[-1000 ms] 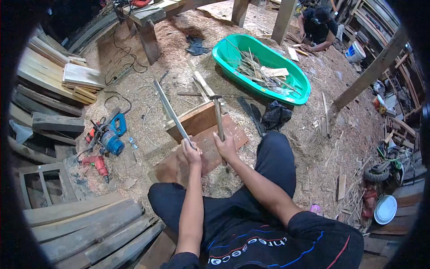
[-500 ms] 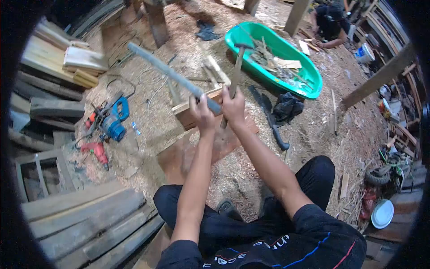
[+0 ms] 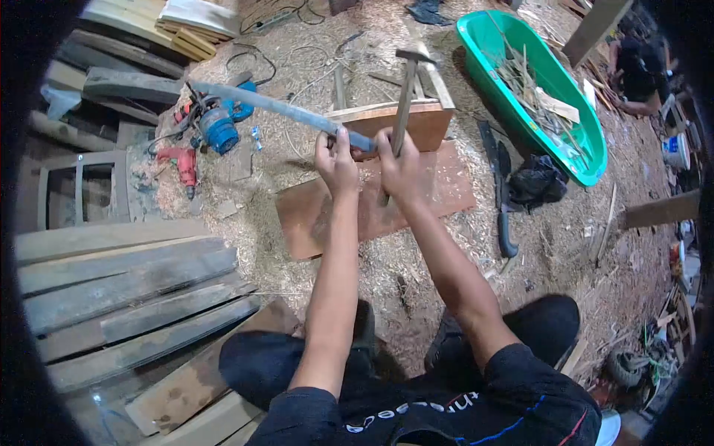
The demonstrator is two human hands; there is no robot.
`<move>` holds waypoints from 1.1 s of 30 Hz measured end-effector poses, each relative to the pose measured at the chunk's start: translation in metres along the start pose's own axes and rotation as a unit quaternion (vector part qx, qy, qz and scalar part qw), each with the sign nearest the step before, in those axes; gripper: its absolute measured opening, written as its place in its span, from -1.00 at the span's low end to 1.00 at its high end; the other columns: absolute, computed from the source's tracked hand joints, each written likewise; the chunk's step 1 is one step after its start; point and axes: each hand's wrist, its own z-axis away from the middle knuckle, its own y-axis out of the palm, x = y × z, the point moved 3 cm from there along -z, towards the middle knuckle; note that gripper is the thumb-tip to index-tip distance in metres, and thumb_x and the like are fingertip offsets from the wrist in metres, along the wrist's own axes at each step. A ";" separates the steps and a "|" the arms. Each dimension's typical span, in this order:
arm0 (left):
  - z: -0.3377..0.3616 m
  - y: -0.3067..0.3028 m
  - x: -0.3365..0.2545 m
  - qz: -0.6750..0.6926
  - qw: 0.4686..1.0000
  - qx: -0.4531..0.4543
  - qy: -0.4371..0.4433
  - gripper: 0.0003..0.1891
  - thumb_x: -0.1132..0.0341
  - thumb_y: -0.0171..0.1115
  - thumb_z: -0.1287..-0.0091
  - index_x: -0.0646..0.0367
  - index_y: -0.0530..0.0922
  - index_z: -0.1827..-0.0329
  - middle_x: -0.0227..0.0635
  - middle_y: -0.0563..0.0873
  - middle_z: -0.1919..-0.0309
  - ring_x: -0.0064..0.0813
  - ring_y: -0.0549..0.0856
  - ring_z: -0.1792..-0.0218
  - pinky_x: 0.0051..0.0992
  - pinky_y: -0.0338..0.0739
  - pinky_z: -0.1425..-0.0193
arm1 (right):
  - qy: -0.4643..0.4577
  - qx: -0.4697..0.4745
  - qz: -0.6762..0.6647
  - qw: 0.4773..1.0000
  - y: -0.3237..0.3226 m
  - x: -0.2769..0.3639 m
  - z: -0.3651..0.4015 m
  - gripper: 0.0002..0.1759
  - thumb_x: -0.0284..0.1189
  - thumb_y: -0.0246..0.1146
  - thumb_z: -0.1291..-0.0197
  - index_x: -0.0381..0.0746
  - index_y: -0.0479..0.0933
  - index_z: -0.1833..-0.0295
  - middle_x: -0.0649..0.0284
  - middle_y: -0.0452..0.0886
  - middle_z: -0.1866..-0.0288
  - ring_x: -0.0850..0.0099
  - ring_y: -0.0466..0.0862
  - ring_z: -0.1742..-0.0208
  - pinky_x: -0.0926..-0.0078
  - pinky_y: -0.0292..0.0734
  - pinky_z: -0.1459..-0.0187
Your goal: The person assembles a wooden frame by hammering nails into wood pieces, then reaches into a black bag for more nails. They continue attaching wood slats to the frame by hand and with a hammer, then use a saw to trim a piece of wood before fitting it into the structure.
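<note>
My left hand (image 3: 338,165) is closed around a long grey pipe (image 3: 271,108) near its lower end; the rest slants up to the left. At the pipe's near end, my right hand (image 3: 400,165) grips a hammer (image 3: 405,93) by its wooden handle, head upward, with the fingers right at the pipe's end. Just beyond both hands stands a small reddish-brown wooden frame or box (image 3: 430,128). A flat brown board (image 3: 305,223) lies below them on the sawdust-covered floor.
Left are a blue power tool (image 3: 219,132), a red drill (image 3: 182,165) and stacked planks (image 3: 149,275). Right are a long dark blade with a handle (image 3: 504,230), a black plastic bag (image 3: 537,182) and a green tub (image 3: 595,163) of scraps. Another person (image 3: 641,70) crouches at upper right.
The view has turned, so the floor things sit farther right. The pipe lies flatter across the view, its far end now over the blue power tool. Both hands keep their holds.
</note>
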 end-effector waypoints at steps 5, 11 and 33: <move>0.042 -0.078 0.057 -0.073 0.996 -0.040 0.034 -0.82 0.36 0.17 -0.46 0.31 0.53 0.02 -0.44 0.62 0.26 -0.74 0.56 0.32 -0.70 0.45 0.27 | -0.025 0.030 0.135 0.990 -0.016 -0.086 0.057 -0.84 -0.39 0.16 -0.44 -0.28 0.49 0.14 0.42 0.48 0.45 0.64 0.49 0.39 0.58 0.41 0.37; 0.107 -0.105 0.124 -0.085 0.979 -0.074 -0.173 -0.81 0.36 0.25 -0.41 0.34 0.61 0.08 -0.43 0.65 0.50 -0.70 0.57 0.58 -0.63 0.47 0.54 | -0.028 0.042 0.202 0.978 -0.042 -0.110 0.101 -0.87 -0.47 0.30 -0.28 -0.31 0.55 0.18 0.27 0.48 0.45 0.45 0.51 0.40 0.45 0.41 0.34; 0.016 -0.085 0.076 -0.310 0.944 -0.059 0.097 -0.16 -0.09 0.22 -0.39 0.31 0.10 -0.51 0.06 0.22 -0.46 -0.08 0.20 -0.49 -0.21 0.06 -0.54 | -0.078 0.006 0.282 0.956 -0.067 -0.075 0.029 -0.88 -0.49 0.27 -0.25 -0.31 0.55 0.17 0.05 0.61 0.26 0.10 0.62 0.22 0.29 0.50 0.18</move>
